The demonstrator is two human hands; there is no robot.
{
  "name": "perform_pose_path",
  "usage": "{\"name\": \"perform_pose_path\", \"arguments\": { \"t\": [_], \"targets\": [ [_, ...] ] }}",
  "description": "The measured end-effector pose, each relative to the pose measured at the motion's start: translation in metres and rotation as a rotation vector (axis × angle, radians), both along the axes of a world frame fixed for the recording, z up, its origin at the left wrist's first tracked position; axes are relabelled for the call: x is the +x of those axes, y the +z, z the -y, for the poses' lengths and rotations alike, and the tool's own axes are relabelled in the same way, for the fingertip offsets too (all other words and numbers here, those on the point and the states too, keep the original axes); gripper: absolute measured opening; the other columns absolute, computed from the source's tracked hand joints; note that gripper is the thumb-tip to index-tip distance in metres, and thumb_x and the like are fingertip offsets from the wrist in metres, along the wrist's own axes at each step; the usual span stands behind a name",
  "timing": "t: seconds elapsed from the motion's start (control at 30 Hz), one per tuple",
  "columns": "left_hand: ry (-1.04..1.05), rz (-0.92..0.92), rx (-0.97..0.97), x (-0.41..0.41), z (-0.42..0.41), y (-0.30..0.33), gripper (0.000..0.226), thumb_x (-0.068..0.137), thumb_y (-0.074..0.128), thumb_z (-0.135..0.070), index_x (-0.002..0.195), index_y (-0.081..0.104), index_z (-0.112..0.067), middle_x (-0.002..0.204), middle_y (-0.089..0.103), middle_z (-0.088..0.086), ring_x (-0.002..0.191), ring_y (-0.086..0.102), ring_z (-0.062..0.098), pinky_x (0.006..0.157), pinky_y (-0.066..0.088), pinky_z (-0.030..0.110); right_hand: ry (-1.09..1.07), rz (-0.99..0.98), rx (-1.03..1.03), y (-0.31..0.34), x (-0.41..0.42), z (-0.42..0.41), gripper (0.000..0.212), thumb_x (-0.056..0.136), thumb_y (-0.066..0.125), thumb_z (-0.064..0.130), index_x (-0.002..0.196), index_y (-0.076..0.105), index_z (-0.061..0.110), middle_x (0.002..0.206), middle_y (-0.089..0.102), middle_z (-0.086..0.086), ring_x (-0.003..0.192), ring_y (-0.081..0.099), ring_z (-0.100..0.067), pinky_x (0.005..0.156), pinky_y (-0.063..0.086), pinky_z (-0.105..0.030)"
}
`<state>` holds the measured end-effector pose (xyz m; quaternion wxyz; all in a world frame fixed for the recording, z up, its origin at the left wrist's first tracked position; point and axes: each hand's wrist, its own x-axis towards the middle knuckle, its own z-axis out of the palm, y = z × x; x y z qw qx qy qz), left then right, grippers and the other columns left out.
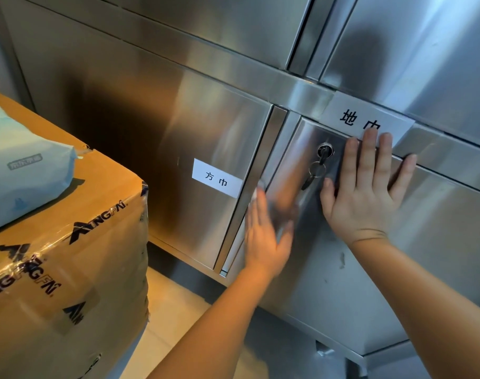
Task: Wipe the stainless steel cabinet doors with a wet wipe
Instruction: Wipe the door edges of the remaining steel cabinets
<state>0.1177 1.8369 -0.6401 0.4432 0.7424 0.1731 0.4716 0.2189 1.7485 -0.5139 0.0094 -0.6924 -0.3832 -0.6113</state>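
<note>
— Steel, brushed and smeary: the lower right stainless steel cabinet door (343,269) needs work?

— Yes. My right hand (367,192) lies flat and open on it beside the keyed lock (325,151), holding nothing. My left hand (266,233) is blurred; its grip presses the white wet wipe (256,194) near the door's left edge.

— Advice?

— I'd say long overlapping strokes, skirting the white paper labels (216,178).

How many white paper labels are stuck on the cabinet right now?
2. One label on the left lower door, near its right edge; the other label above the keyed lock, partly covered by the right hand. More may lie out of frame.
</note>
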Motion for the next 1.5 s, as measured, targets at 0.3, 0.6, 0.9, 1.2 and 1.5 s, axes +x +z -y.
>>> {"name": "perform_pose_path", "arguments": {
  "t": [0.3,0.6,0.9,1.2,1.5],
  "targets": [
    [-0.012,-0.239,-0.276,-0.006,0.022,-0.042,0.097,0.084,0.041,-0.057,0.153,-0.016,-0.018,0.165,-0.004,0.005,0.152,-0.004,0.026,0.122,0.006,0.037,-0.033,-0.001,-0.001,0.001,-0.002,-0.001,0.065,0.099,0.039,0.034,0.155,0.021,0.007,0.159,0.013,-0.014,0.146,0.022,-0.036,0.119,-0.004,-0.054],
    [0.027,0.029,-0.177,0.002,0.03,0.024,0.093,0.082,0.044,-0.037,0.155,-0.002,-0.002,0.165,-0.004,0.004,0.152,-0.006,0.026,0.122,-0.008,0.029,-0.039,0.007,0.002,0.001,-0.003,-0.001,0.064,0.099,0.038,0.035,0.154,0.022,0.006,0.157,0.028,-0.017,0.144,0.027,-0.036,0.116,0.006,-0.058],
    [-0.044,0.001,-0.003,-0.005,0.005,0.044,0.094,0.078,0.046,-0.022,0.156,-0.004,-0.007,0.163,-0.003,-0.003,0.152,-0.002,0.02,0.124,0.003,0.036,-0.043,-0.032,-0.036,0.005,-0.007,-0.001,0.065,0.1,0.036,0.035,0.155,0.018,0.006,0.159,0.025,-0.018,0.146,0.016,-0.034,0.117,-0.003,-0.057],
    [-0.177,-0.249,-0.273,-0.034,0.012,-0.007,0.094,0.078,0.04,-0.025,0.156,-0.013,-0.018,0.162,-0.015,-0.006,0.15,-0.012,0.017,0.124,-0.001,0.041,0.174,-0.2,-0.064,0.003,-0.028,0.014,0.066,0.094,0.05,0.023,0.15,0.028,-0.003,0.158,0.023,-0.022,0.148,0.018,-0.035,0.119,-0.001,-0.053],
    [-0.065,0.008,0.073,-0.004,0.006,0.057,0.09,0.078,0.047,-0.012,0.153,-0.002,0.0,0.162,-0.006,0.008,0.151,-0.009,0.022,0.121,-0.009,0.028,0.015,-0.108,-0.176,-0.065,-0.012,0.013,0.058,0.103,0.03,0.035,0.154,0.025,0.007,0.161,0.013,-0.013,0.151,0.005,-0.027,0.118,-0.008,-0.058]
  ]
}}
